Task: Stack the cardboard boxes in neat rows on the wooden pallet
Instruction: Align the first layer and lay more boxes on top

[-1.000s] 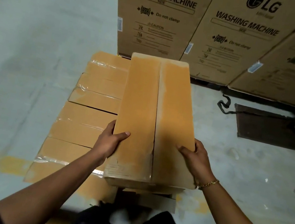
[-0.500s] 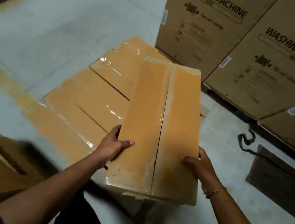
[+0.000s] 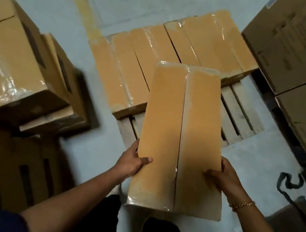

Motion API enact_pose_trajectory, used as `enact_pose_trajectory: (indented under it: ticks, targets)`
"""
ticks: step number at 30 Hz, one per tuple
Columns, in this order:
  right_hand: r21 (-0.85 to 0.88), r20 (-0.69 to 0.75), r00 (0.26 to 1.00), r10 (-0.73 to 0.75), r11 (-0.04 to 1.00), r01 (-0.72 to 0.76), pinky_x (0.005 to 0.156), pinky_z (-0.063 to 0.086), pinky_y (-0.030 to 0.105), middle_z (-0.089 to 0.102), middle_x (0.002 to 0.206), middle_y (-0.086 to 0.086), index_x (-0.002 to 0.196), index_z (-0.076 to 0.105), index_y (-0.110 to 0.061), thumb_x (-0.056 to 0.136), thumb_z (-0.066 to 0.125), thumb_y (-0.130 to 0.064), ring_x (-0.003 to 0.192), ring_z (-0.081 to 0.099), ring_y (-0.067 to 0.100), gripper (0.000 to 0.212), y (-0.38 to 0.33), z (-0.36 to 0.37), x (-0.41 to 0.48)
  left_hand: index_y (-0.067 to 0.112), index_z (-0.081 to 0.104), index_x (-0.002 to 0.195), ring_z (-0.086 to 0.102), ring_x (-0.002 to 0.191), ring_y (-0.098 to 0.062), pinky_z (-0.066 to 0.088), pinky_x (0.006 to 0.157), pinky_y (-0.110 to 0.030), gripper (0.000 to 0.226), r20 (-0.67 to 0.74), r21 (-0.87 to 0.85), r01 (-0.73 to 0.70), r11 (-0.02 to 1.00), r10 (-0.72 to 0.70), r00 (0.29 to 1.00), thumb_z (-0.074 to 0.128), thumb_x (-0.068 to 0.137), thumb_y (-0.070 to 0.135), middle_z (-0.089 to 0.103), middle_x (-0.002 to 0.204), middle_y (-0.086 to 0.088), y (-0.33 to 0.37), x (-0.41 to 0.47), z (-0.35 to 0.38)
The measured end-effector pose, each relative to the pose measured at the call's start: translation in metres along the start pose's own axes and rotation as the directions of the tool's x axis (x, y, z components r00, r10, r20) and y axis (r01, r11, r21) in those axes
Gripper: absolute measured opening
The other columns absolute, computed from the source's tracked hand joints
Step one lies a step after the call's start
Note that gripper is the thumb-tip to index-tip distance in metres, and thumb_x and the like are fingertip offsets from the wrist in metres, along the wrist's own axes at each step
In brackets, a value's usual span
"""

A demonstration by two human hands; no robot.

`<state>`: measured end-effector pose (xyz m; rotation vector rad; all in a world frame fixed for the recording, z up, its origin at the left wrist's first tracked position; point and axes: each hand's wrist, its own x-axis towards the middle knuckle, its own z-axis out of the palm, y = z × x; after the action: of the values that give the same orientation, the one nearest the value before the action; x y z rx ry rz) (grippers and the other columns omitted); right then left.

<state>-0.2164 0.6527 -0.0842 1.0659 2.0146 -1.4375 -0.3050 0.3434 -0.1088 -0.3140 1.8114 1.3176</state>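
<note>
Noting placement step: wooden pallet (image 3: 237,118), far side filled by stacked row (image 3: 179,53). Over pallet's near edge, carried box (image 3: 177,132), left hand (image 3: 131,163) and right hand (image 3: 221,177) gripping its sides. Next: lower onto bare slats, flush against row.

Hands (image 3: 132,163) (image 3: 223,179) gripping box (image 3: 177,132), pallet (image 3: 239,115) beyond

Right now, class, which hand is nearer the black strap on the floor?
Right. The right hand grips the box at its right edge, facing the strap; the left hand grips the opposite edge, with the box between it and the strap.
</note>
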Motion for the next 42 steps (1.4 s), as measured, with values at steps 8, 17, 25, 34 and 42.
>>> enact_pose_trajectory:
  ticks: [8, 17, 25, 34, 42]
  targets:
    - [-0.111, 0.162, 0.984, -0.074, 0.99, 0.092, 0.078, 0.05, 0.033, 0.063, 0.118, -0.001, 0.139, 0.047, -0.022, 0.09, 0.074, -0.011, 0.103, 0.059, 0.014, 0.057, 0.04, -0.012, 0.018, 0.033, 0.04, 0.151, 0.059, 0.122, -0.024, 0.049, 0.106, -0.045, 0.068, -0.191, -0.094, 0.01, 0.996, -0.027, 0.981, 0.074, 0.093, 0.029, 0.061, 0.136, 0.004, -0.073, -0.029, 0.06]
    - [-0.206, 0.312, 0.942, -0.121, 0.96, 0.192, 0.087, 0.048, 0.036, 0.06, 0.113, -0.007, 0.142, 0.046, -0.021, 0.091, 0.073, -0.012, 0.1, 0.057, 0.011, 0.059, 0.089, -0.015, 0.035, 0.031, 0.043, 0.15, 0.06, 0.118, -0.02, 0.049, 0.101, -0.038, 0.064, -0.319, -0.228, -0.015, 0.974, -0.06, 0.946, 0.073, 0.094, 0.025, 0.062, 0.134, 0.006, -0.15, -0.05, 0.129]
    - [-0.232, 0.35, 0.924, -0.154, 0.942, 0.244, 0.073, 0.047, 0.024, 0.063, 0.114, -0.006, 0.139, 0.048, -0.02, 0.089, 0.074, -0.009, 0.099, 0.059, 0.008, 0.057, 0.132, 0.033, 0.092, 0.03, 0.04, 0.152, 0.059, 0.114, -0.019, 0.049, 0.101, -0.038, 0.067, -0.36, -0.254, -0.017, 0.967, -0.078, 0.929, 0.073, 0.094, 0.028, 0.06, 0.132, 0.006, -0.226, 0.003, 0.132]
    - [-0.215, 0.387, 0.871, -0.302, 0.889, 0.404, 0.078, 0.047, 0.021, 0.064, 0.115, -0.016, 0.131, 0.05, -0.034, 0.089, 0.076, -0.019, 0.104, 0.06, 0.003, 0.051, 0.214, 0.091, 0.203, 0.032, 0.046, 0.149, 0.062, 0.117, -0.017, 0.05, 0.097, -0.035, 0.064, -0.417, -0.2, -0.104, 0.974, 0.012, 0.909, 0.076, 0.092, 0.031, 0.063, 0.132, 0.008, -0.321, 0.106, 0.131]
    - [-0.186, 0.387, 0.829, -0.403, 0.847, 0.498, 0.086, 0.049, 0.027, 0.067, 0.117, -0.015, 0.133, 0.053, -0.032, 0.087, 0.078, -0.02, 0.106, 0.062, 0.004, 0.054, 0.279, 0.134, 0.294, 0.037, 0.046, 0.148, 0.063, 0.113, -0.01, 0.055, 0.099, -0.044, 0.066, -0.442, -0.109, -0.151, 0.982, 0.088, 0.892, 0.077, 0.091, 0.035, 0.062, 0.133, 0.013, -0.391, 0.188, 0.126]
